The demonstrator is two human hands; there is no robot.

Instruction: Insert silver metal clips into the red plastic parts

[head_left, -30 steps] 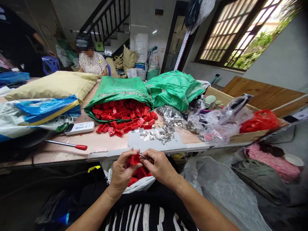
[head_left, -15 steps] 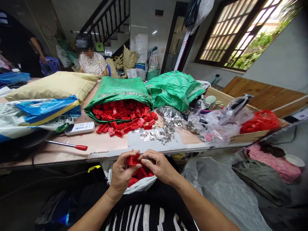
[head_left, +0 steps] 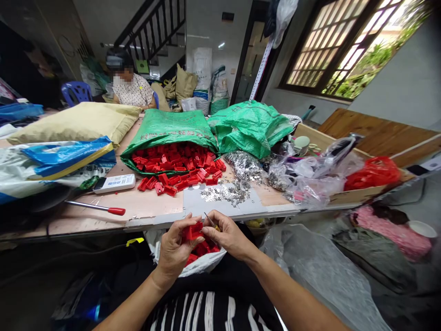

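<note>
My left hand (head_left: 175,248) is closed around a small red plastic part (head_left: 192,230) just below the table's front edge. My right hand (head_left: 225,235) pinches a thin metal tool (head_left: 208,219), its tip raised next to the red part. Under both hands a white bag (head_left: 203,263) in my lap holds more red parts (head_left: 201,249). On the table, an open green sack (head_left: 168,128) spills a pile of red parts (head_left: 174,166), with a heap of small silver metal pieces (head_left: 227,193) beside it on a grey sheet (head_left: 215,204).
A white remote (head_left: 114,183) and a red-handled screwdriver (head_left: 96,208) lie at the table's left. A second green sack (head_left: 250,126), clear plastic bags (head_left: 312,177) and a red bag (head_left: 372,172) crowd the right. Another person (head_left: 132,87) sits at the far end.
My right hand has tilted the thin tool upward, so its tip now points away from the red part. The left hand stays closed on the part.
</note>
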